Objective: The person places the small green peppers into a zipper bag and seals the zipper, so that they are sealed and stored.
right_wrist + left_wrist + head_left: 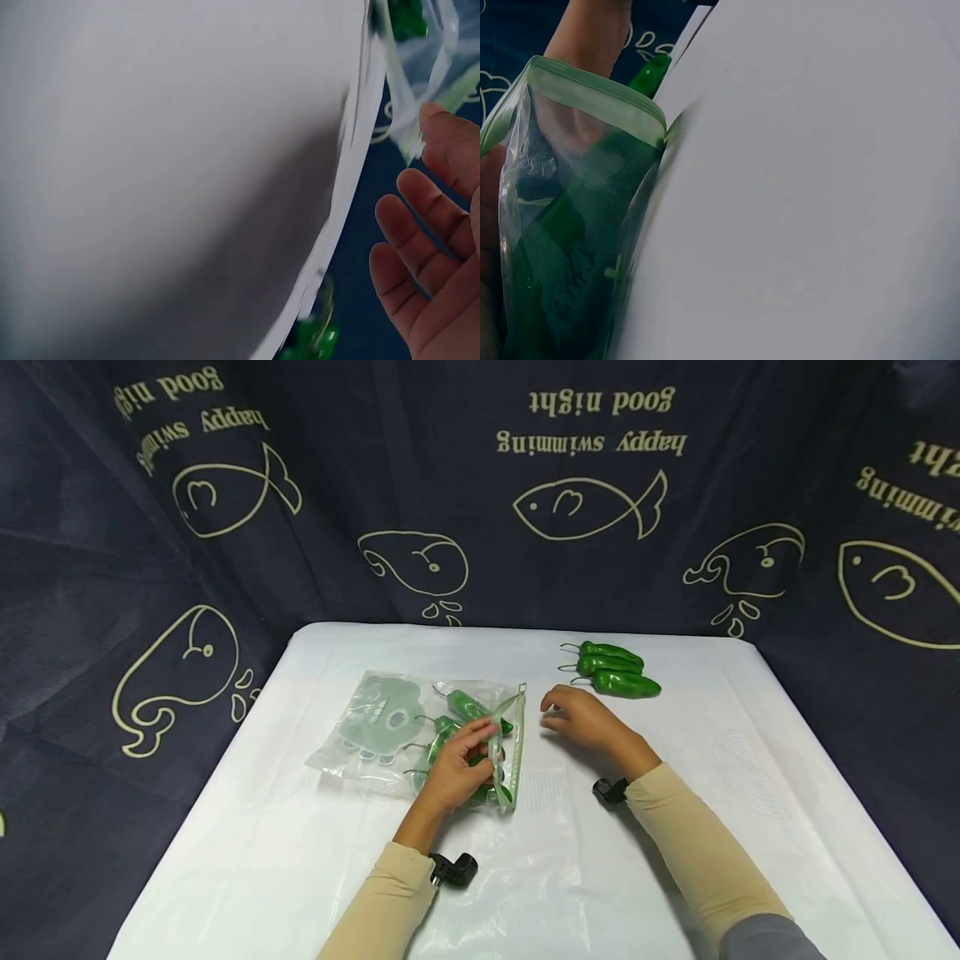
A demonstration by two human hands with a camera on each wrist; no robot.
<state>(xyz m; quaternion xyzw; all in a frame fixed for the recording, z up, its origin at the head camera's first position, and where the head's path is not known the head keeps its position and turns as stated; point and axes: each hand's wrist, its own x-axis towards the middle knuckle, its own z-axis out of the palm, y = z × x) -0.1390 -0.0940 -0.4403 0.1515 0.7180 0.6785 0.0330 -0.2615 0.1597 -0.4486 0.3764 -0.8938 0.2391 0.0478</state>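
Note:
A clear zip bag (330, 762) with a green-edged mouth and a printed cartoon animal lies on the table, its mouth facing right. Several green peppers (463, 704) show through its plastic. My left hand (452, 772) grips the bag near the mouth, thumb and fingers at the edge, so the opening gapes a little; the left wrist view shows the green band (592, 91) from close up. Just right of the mouth, my right hand (583, 718) hovers with relaxed, bent fingers and nothing in them. Three more green peppers (626, 684) lie side by side beyond it.
A white cover spreads over the table (300, 893). Dark blue fabric (480, 585) with fish and whale drawings hangs behind and at both sides. Each wrist wears a small black camera (455, 870).

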